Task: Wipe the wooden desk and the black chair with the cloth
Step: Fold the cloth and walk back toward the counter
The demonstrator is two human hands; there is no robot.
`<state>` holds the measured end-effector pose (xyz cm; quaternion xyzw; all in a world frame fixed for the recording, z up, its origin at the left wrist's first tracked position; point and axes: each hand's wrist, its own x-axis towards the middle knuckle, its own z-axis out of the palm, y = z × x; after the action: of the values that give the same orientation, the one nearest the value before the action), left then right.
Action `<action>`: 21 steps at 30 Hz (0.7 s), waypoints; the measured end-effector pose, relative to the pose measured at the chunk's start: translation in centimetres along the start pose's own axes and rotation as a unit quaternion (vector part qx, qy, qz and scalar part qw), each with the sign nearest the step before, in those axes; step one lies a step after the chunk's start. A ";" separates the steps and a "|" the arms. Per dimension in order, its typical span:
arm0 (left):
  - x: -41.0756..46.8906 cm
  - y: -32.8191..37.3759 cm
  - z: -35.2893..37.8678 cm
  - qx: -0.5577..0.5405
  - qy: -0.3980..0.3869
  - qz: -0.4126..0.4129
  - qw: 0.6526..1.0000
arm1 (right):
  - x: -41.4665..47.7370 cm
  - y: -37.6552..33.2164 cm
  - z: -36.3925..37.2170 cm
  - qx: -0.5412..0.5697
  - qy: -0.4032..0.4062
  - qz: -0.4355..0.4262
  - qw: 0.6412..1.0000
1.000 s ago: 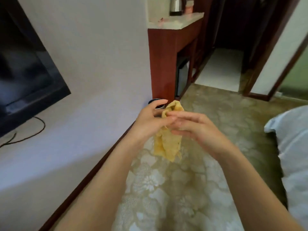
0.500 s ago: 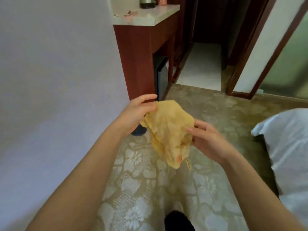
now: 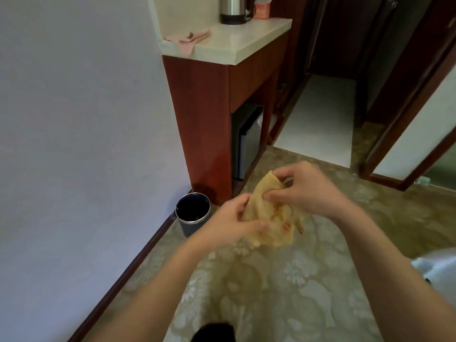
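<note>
A crumpled yellow cloth [image 3: 269,218] hangs between my two hands above the patterned carpet. My left hand [image 3: 229,224] grips its lower left part, with the thumb laid across the front. My right hand [image 3: 306,191] pinches its upper edge from the right. No wooden desk and no black chair is in view; a red-brown wooden cabinet [image 3: 204,124] with a pale stone top stands ahead against the wall.
A dark round bin [image 3: 193,213] stands on the floor at the wall beside the cabinet. On the cabinet top are a kettle [image 3: 233,8] and a pink cloth [image 3: 188,39]. A small fridge [image 3: 248,141] sits under it. White bedding [image 3: 436,267] lies at right; a doorway opens ahead.
The view has swung so the bin and cabinet top show. My right hand has risen to the cloth's top edge, and my left hand has dropped to its lower part.
</note>
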<state>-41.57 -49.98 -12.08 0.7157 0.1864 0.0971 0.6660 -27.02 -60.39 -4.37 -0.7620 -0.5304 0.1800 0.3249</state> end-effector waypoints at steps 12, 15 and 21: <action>26.1 8.3 -12.8 -0.129 0.010 0.065 0.989 | 27.0 10.3 -7.6 0.269 -0.019 0.085 0.959; 32.8 10.6 -16.1 -0.155 0.030 0.058 0.986 | 33.5 12.6 -9.3 0.442 -0.101 0.063 0.889; 42.6 14.0 -21.3 -0.103 0.159 0.032 0.981 | 47.0 15.1 -13.1 0.401 -0.059 0.024 0.914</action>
<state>-9.11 -14.19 -0.87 0.6243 0.2558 0.2497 0.6946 9.04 -24.25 -1.94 -0.5680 -0.4135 0.4301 0.5668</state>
